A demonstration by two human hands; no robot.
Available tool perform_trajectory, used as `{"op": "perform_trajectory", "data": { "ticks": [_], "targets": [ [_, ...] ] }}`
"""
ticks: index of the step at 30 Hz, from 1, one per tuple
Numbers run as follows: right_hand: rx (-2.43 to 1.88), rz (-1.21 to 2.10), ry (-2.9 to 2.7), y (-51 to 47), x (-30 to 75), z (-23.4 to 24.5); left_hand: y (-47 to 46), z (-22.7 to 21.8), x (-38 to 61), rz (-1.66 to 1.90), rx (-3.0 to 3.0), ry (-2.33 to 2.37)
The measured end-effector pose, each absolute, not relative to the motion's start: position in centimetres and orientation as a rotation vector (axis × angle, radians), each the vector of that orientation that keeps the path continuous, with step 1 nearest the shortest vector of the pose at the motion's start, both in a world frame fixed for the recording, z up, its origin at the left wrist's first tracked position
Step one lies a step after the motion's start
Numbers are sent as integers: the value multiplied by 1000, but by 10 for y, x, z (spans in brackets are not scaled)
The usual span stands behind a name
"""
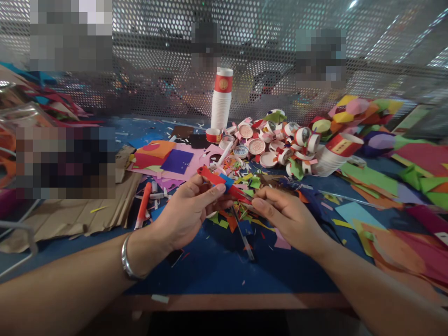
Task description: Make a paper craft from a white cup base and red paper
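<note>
The left hand (187, 212) pinches one red and blue piece (212, 176) above one blue table (210, 275). One right hand (289, 214) bends its fingers at the other end; I cannot tell if they grip it. Behind, one cup stack (221, 109) stands; one more stack (336, 156) leans.

A shiny silver metal bangle (126, 259) circles the left wrist (145, 249).

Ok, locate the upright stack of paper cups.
The upright stack stands in the head view's upper middle, at the back of the blue tabletop, before the perforated screen; the cut-cup pile is to its right.
</note>
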State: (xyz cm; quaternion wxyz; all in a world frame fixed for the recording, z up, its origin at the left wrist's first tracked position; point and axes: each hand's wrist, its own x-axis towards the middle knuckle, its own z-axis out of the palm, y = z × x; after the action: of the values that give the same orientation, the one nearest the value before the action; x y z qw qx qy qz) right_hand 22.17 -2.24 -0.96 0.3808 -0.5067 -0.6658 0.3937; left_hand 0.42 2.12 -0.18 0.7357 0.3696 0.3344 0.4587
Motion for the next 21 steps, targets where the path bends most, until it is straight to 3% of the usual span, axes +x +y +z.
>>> {"op": "perform_trajectory", "data": {
  "ticks": [21],
  "targets": [
    [-1312,902,-1765,-22,225,-12,21,0,4,945,841,741]
  ]
}}
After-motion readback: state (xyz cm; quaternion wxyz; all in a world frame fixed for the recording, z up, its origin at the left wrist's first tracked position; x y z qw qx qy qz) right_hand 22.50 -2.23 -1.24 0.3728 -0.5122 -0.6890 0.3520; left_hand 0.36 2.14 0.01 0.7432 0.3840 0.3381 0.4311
